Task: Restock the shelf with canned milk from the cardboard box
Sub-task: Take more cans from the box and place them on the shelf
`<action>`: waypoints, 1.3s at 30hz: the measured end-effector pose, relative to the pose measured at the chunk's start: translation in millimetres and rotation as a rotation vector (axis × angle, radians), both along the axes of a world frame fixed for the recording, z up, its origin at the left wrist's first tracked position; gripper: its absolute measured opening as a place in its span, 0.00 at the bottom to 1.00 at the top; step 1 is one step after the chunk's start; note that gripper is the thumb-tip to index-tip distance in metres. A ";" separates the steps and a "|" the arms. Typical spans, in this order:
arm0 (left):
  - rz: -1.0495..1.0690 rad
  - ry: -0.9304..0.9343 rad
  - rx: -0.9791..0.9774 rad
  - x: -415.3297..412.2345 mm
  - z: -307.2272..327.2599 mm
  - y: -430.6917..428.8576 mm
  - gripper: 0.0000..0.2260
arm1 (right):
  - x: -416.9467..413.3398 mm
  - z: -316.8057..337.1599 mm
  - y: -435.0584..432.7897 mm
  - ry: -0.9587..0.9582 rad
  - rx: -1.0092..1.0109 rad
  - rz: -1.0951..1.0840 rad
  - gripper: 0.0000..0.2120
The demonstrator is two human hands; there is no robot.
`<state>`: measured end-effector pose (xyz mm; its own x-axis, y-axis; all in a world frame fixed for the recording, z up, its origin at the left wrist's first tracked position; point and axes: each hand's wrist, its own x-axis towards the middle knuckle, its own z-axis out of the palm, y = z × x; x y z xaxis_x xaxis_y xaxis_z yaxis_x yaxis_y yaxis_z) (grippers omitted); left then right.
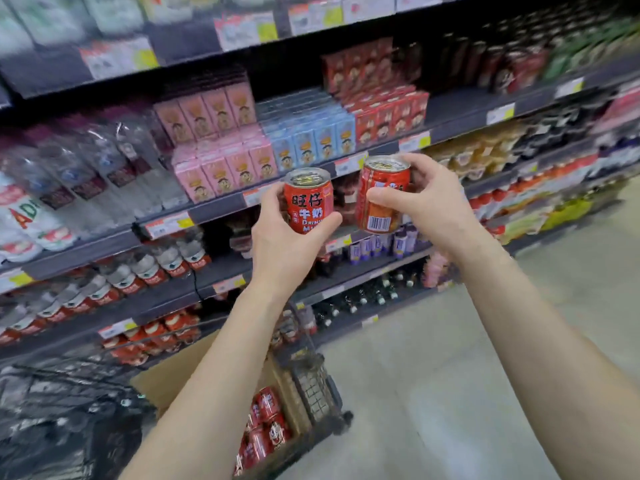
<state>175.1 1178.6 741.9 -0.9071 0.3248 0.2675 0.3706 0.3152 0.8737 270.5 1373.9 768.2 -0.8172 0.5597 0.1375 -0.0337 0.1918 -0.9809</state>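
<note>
My left hand [282,237] grips a red milk can [308,197] upright, label facing me. My right hand [420,199] holds a second red can [381,192], slightly tilted, its barcode toward me. Both cans are raised in front of the dark shelf [214,211], level with a dim gap just under the pink and blue carton row. Below my left forearm an open cardboard box [180,379] sits in a black wire cart [318,386], with several more red cans [266,424] inside it.
Pink cartons [221,161], blue cartons [311,140] and red cartons [388,112] fill the shelf above the cans. Bottles and red-labelled packs line the lower shelves at left. The pale aisle floor [450,375] stretches to the right.
</note>
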 end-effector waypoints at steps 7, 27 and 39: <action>-0.022 0.048 -0.001 54.9 35.2 133.5 0.34 | 50.4 34.9 135.3 0.028 0.082 0.060 0.34; -0.032 0.052 0.093 -44.4 43.0 377.4 0.33 | -55.3 44.4 378.1 -0.004 0.140 0.092 0.26; 0.054 0.009 0.034 -110.4 24.9 472.4 0.33 | -158.3 11.8 482.4 -0.065 0.142 0.083 0.27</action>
